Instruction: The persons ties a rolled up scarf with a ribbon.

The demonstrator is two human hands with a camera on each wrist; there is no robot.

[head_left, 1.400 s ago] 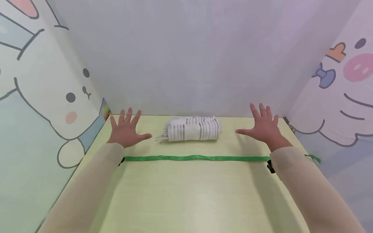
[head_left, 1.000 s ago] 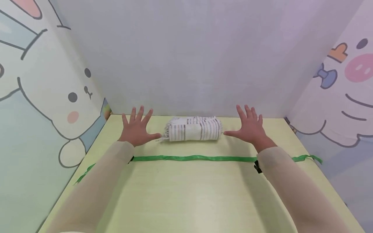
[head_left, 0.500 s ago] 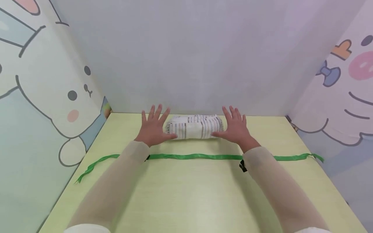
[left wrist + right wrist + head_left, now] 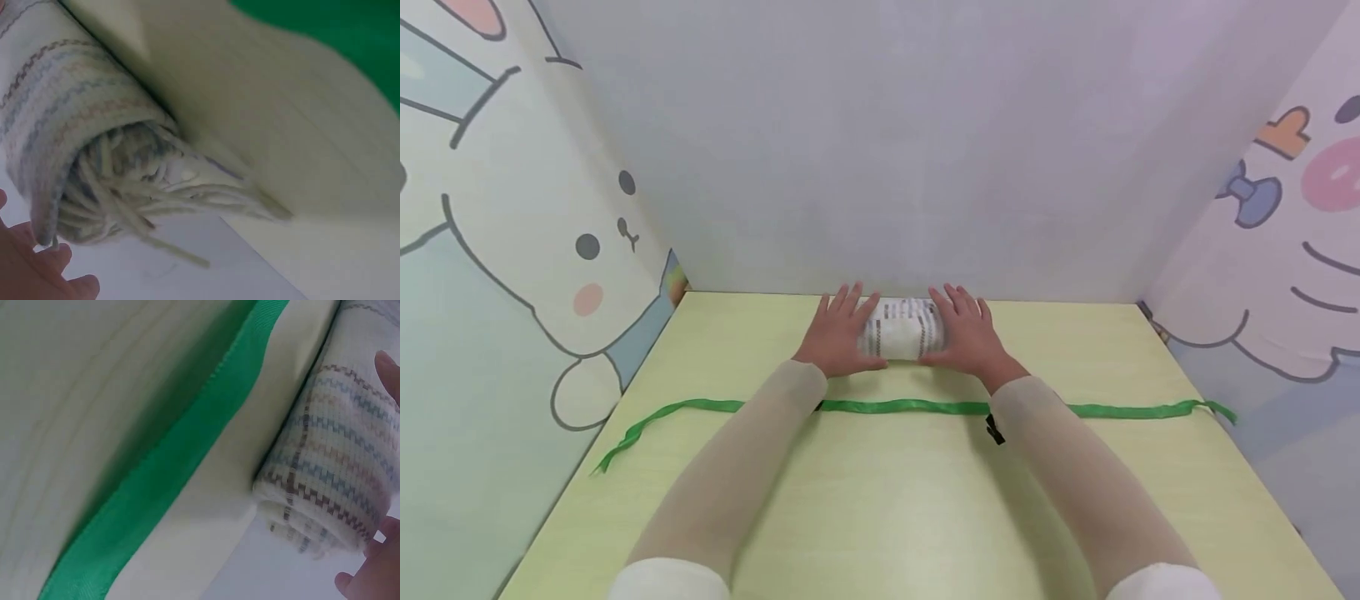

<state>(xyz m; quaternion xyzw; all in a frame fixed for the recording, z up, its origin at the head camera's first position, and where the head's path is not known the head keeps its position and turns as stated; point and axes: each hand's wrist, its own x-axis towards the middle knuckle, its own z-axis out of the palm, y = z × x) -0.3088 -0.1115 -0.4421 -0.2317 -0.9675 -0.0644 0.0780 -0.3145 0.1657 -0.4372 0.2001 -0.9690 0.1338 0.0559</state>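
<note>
A rolled white cloth (image 4: 901,332) with woven stripes lies at the back of the table, its fringe (image 4: 134,200) spilling from the left end. My left hand (image 4: 838,337) spans the roll's left end, thumb along the front and fingers spread toward the back. At the other end my right hand (image 4: 967,337) mirrors it, fingers extended. Both hands overlap the roll in the head view and hide its ends. In the wrist views, fingertips (image 4: 81,284) show beside the left end and others (image 4: 353,584) beside the right end.
A green ribbon (image 4: 902,406) runs across the pale table (image 4: 895,500) in front of the roll, passing beneath both forearms. Behind the table rises a plain pale wall (image 4: 895,167). Cartoon-printed side panels stand left and right.
From wide apart, both hands have moved inward, the left rightward and the right leftward, until they overlap the ends of the rolled cloth. The roll stays in about the same place.
</note>
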